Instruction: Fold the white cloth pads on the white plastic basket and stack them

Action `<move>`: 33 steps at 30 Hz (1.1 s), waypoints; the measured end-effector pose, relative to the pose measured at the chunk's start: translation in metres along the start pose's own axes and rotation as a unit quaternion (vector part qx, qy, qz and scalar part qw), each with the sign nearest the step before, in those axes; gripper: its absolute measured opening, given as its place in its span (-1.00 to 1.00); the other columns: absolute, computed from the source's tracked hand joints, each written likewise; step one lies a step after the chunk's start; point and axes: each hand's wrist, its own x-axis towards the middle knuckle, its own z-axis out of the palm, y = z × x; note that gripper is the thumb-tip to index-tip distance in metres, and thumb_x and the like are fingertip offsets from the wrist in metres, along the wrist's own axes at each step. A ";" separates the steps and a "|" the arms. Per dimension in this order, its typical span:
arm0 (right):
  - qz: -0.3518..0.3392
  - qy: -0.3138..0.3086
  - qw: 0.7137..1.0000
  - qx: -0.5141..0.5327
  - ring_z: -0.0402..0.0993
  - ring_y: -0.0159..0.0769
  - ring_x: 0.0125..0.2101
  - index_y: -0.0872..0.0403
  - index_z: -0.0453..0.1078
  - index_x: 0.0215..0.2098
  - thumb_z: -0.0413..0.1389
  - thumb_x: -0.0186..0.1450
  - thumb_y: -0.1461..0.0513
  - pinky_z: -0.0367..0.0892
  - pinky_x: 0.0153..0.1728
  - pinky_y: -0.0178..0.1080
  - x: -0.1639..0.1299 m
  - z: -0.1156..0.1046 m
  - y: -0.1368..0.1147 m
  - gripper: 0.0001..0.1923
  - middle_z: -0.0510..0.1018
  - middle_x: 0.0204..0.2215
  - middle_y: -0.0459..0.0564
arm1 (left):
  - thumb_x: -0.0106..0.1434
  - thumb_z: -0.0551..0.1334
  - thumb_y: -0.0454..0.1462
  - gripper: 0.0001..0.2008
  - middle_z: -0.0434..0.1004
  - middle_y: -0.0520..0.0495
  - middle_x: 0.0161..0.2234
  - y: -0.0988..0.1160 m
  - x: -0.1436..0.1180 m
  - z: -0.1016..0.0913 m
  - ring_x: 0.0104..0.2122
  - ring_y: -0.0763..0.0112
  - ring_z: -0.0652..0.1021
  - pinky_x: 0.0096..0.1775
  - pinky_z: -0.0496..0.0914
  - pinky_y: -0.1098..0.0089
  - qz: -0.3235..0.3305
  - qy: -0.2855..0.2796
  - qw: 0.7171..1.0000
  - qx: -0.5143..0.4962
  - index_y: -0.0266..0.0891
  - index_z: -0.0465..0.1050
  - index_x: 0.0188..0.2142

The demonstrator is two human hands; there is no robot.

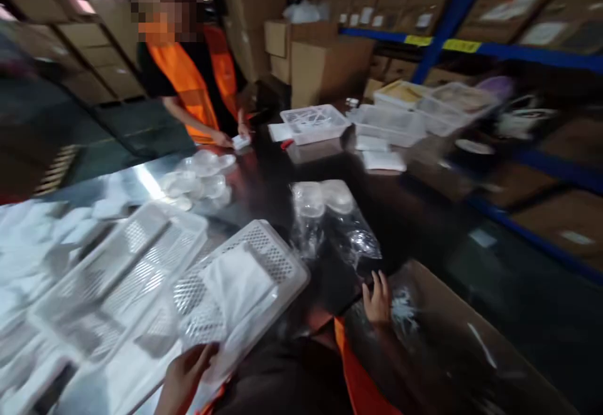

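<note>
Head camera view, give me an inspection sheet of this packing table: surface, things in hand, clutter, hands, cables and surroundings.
Surface: shiny metal table, reflective, much of it covered.
Things in hand: white perforated basket with white folded material inside, tilted at the near edge; clear plastic bag lying just beyond the right hand.
Clutter: second white basket to the left, pile of clear round lids, more trays at the far end.
Hands: left hand grips the basket's near rim; right hand rests open, fingers by the bag's edge.
Cables: nothing seen.
Surroundings: a person in an orange vest working opposite; cardboard boxes; blue shelving.
</note>
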 end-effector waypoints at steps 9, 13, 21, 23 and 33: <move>-0.581 -0.206 0.769 0.168 0.18 -0.10 0.31 0.00 0.25 0.26 0.13 0.36 0.08 0.13 0.29 0.10 0.100 0.134 -0.100 -0.47 0.43 0.21 0.13 | 0.29 0.11 -0.41 -0.39 0.24 -0.10 0.35 0.023 0.068 -0.012 0.33 0.12 0.26 0.32 0.11 -0.08 0.368 0.086 0.850 0.366 0.00 0.21 0.31; -0.646 -0.164 0.711 0.224 0.24 -0.11 0.28 0.05 0.38 0.13 0.04 0.42 0.12 0.25 0.22 0.05 0.114 0.157 -0.112 -0.63 0.47 0.17 0.16 | 0.36 0.14 -0.32 -0.48 0.36 -0.09 0.28 0.022 0.092 0.004 0.28 0.17 0.32 0.30 0.13 0.01 0.437 0.075 0.815 0.373 -0.02 0.23 0.29; -0.628 -0.248 0.703 0.223 0.32 -0.23 0.23 -0.10 0.40 0.14 0.01 0.41 0.31 0.25 0.24 0.01 0.112 0.168 -0.126 -0.62 0.50 0.16 0.04 | 0.39 0.13 -0.33 -0.48 0.46 -0.12 0.19 -0.015 0.098 0.000 0.20 0.24 0.42 0.19 0.27 0.09 0.466 0.086 0.804 0.361 0.02 0.21 0.30; -0.610 -0.311 0.690 0.235 0.31 -0.23 0.24 -0.11 0.41 0.14 0.01 0.40 0.31 0.22 0.26 0.02 0.111 0.167 -0.136 -0.60 0.49 0.16 0.03 | 0.40 0.12 -0.33 -0.56 0.50 -0.13 0.16 -0.010 0.097 -0.004 0.17 0.23 0.46 0.15 0.32 0.10 0.472 0.077 0.809 0.342 0.00 0.31 0.23; -0.194 -0.488 0.733 0.431 0.57 -0.15 -0.10 0.10 0.58 -0.18 -0.11 0.42 0.08 0.44 0.03 -0.09 0.149 0.122 -0.167 -0.55 0.66 -0.18 0.12 | 0.33 0.20 -0.04 -0.69 0.66 -0.07 -0.40 0.041 0.074 -0.027 -0.39 0.34 0.62 -0.35 0.47 0.40 0.256 0.160 0.946 -0.118 -0.19 0.57 -0.35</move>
